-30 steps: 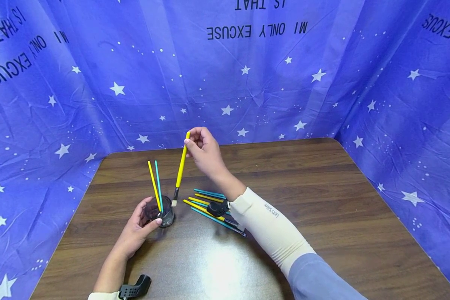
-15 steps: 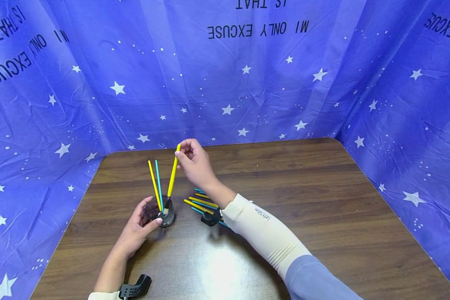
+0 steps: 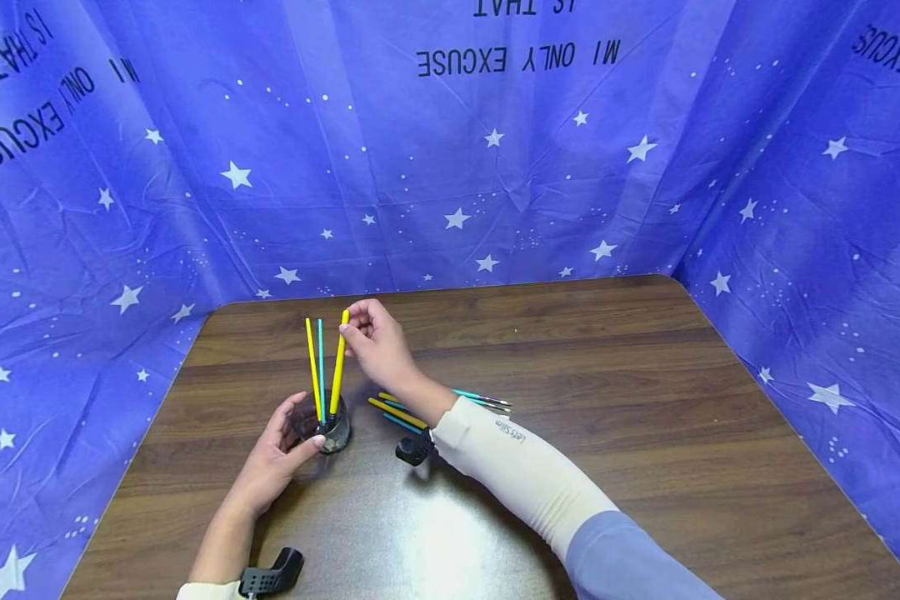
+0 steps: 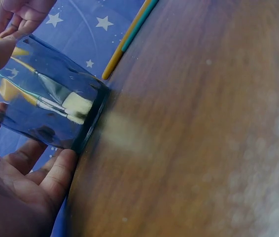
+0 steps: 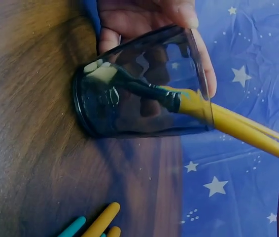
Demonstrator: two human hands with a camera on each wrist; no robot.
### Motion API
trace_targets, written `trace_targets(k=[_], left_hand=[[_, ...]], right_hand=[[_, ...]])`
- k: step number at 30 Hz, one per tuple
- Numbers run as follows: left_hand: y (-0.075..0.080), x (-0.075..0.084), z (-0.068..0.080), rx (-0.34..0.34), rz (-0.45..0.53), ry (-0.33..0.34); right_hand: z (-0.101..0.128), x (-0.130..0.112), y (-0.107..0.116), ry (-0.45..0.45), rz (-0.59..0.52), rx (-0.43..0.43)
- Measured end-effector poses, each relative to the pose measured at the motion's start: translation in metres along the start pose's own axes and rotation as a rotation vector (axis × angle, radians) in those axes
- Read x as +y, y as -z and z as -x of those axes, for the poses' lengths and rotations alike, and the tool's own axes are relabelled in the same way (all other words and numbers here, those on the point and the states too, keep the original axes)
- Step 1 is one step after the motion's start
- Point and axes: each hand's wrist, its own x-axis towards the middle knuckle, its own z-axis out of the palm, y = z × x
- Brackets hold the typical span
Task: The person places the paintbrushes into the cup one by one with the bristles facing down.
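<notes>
My left hand [image 3: 270, 462] grips a dark, see-through glass [image 3: 337, 437] that stands on the table. Between thumb and fingers, my right hand [image 3: 381, 346] pinches a thick yellow paintbrush [image 3: 339, 367] near its top end. Its pale bristles [image 5: 102, 74] point down inside the glass, close to the bottom. A thin yellow paintbrush [image 3: 312, 358] and a thin teal paintbrush [image 3: 321, 367] lean in the same glass, handles up. Through the glass wall in the left wrist view, the brush heads [image 4: 75, 107] sit together near the base.
Several yellow and teal paintbrushes [image 3: 395, 412] lie on the wooden table [image 3: 607, 375] right of the glass, partly hidden under my right forearm. A blue curtain [image 3: 450, 167] with white stars hangs behind and at both sides.
My right hand has moved left and down, lowering the thick yellow paintbrush from beside the glass into it. The two thin brushes have shifted slightly right. My left hand stays on the glass.
</notes>
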Motion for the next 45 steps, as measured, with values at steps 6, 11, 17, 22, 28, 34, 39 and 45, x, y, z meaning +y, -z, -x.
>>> trace_targets(k=[6,11,17,22,28,34,39,45], left_hand=[[0.000,0.001,0.000,0.003,-0.006,0.014],[0.000,0.001,-0.001,0.002,0.003,0.006],[0.000,0.001,-0.001,0.001,0.007,-0.010],[0.000,0.001,-0.001,-0.001,0.006,-0.014],[0.000,0.000,-0.001,0.002,0.004,-0.024],[-0.001,0.000,-0.001,0.004,0.003,-0.020],[0.000,0.000,-0.001,-0.001,0.011,-0.028],[-0.001,0.000,-0.001,0.001,0.006,-0.030]], right_hand=[[0.000,0.005,0.002,-0.068,-0.038,-0.030],[0.000,0.012,0.007,-0.083,-0.014,-0.064],[-0.001,0.017,0.020,-0.126,0.108,-0.108],[-0.004,0.027,0.034,-0.168,0.210,-0.170],[-0.008,0.038,0.048,-0.163,0.380,-0.297],[-0.010,0.039,0.060,-0.185,0.549,-0.429],[-0.011,0.038,0.067,-0.200,0.631,-0.503],[-0.015,0.043,0.078,-0.225,0.709,-0.613]])
